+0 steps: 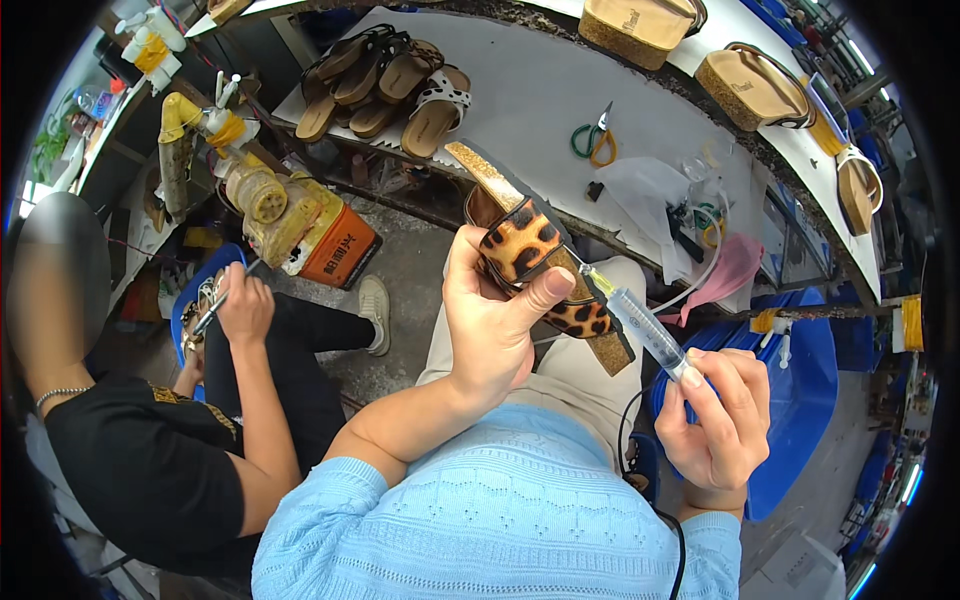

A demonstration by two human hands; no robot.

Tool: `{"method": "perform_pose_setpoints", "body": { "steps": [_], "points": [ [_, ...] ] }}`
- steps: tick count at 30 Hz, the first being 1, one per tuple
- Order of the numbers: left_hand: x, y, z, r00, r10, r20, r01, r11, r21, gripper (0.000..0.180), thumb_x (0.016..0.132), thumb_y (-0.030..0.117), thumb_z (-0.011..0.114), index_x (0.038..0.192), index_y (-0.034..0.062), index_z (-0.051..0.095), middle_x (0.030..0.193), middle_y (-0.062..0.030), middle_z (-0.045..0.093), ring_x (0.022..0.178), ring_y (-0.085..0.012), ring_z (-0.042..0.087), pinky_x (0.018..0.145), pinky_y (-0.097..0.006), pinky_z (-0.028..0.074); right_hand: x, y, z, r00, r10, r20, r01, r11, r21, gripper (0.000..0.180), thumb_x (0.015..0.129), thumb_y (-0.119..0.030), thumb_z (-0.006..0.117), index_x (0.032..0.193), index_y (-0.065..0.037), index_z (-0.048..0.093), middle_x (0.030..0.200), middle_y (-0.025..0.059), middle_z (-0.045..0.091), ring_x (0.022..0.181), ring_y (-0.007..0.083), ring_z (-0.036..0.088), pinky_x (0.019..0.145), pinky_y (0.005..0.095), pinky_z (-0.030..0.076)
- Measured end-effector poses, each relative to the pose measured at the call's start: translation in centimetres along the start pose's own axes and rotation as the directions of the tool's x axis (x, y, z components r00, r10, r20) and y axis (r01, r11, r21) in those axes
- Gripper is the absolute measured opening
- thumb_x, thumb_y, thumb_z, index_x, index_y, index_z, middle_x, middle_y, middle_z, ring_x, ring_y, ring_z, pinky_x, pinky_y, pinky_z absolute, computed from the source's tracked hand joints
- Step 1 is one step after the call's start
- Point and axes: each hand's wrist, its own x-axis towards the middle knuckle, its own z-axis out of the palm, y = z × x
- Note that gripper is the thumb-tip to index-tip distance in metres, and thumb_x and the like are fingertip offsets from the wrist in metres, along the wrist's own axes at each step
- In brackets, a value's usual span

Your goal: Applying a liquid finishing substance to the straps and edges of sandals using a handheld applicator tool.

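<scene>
My left hand (pixel 492 315) is closed around a sandal (pixel 522 240) with leopard-print straps and a cork-brown sole, holding it tilted above my lap. The thumb presses near the lower strap. In my right hand (pixel 722 412) a clear syringe (pixel 648 332) is pinched near its rear end. Its yellow-green needle hub points at the sandal's edge, and the fine tip is close to the strap; whether it touches I cannot tell. A thin clear tube (pixel 708 270) curves from the bench toward the syringe.
Several finished sandals (pixel 375 75) are heaped on the white bench (pixel 520 80). Scissors (pixel 596 138) lie there too. Cork wedge sandals (pixel 640 25) stand on the upper shelf. A blue bin (pixel 800 410) is at my right. A co-worker (pixel 150 460) sits at my left, beside an orange-and-yellow can (pixel 335 245).
</scene>
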Motion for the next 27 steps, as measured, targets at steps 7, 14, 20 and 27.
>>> {"method": "perform_pose_setpoints", "body": {
  "steps": [7, 14, 20, 27],
  "points": [
    [1.2, -1.1, 1.8, 0.999, -0.016, -0.031, 0.014, 0.997, -0.072, 0.049, 0.077, -0.002, 0.079, 0.116, 0.004, 0.049, 0.109, -0.007, 0.061, 0.102, -0.0149, 0.059, 0.084, -0.028, 0.053, -0.6, 0.4, -3.1, 0.986, 0.101, -0.135, -0.103, 0.995, -0.009, 0.037, 0.062, 0.01, 0.073, 0.096, -0.001, 0.066, 0.092, 0.0138, 0.067, 0.072, 0.0277, 0.062, 0.058, 0.0352, 0.05],
    [2.1, -0.3, -2.2, 0.989, 0.103, 0.109, -0.126, 0.963, 0.239, 0.046, 0.086, 0.006, 0.072, 0.125, 0.0052, 0.047, 0.129, -0.0226, 0.056, 0.112, -0.0252, 0.059, 0.097, -0.038, 0.049, -0.7, 1.1, -18.8, 0.693, 0.179, -0.699, -0.621, 0.64, -0.452, 0.014, 0.075, 0.005, 0.073, 0.088, 0.005, 0.07, 0.08, 0.0086, 0.068, 0.073, 0.0124, 0.06, 0.069, 0.0249, 0.048],
    [3.6, -1.7, -3.6, 0.882, 0.335, 0.333, -0.465, 0.736, 0.491, 0.047, 0.071, -0.009, 0.079, 0.103, 0.0064, 0.048, 0.129, -0.0107, 0.047, 0.116, -0.0207, 0.055, 0.098, -0.033, 0.047, 0.4, 4.4, -29.7, 0.616, 0.465, -0.636, -0.768, 0.176, -0.615, 0.022, 0.079, -0.019, 0.072, 0.093, -0.002, 0.073, 0.083, 0.0118, 0.073, 0.077, 0.0176, 0.07, 0.07, 0.0276, 0.051],
    [4.4, 0.5, -0.3, 0.613, 0.495, 0.616, -0.765, 0.177, 0.619, 0.056, 0.052, 0.022, 0.097, 0.087, 0.0064, 0.056, 0.14, -0.0238, 0.029, 0.125, -0.0366, 0.044, 0.098, -0.043, 0.043, -3.7, 15.0, -42.9, 0.681, 0.656, -0.326, -0.556, 0.174, -0.812, 0.029, 0.084, -0.022, 0.065, 0.101, 0.001, 0.069, 0.089, 0.013, 0.07, 0.082, 0.0212, 0.065, 0.076, 0.0344, 0.049]
  ]
}}
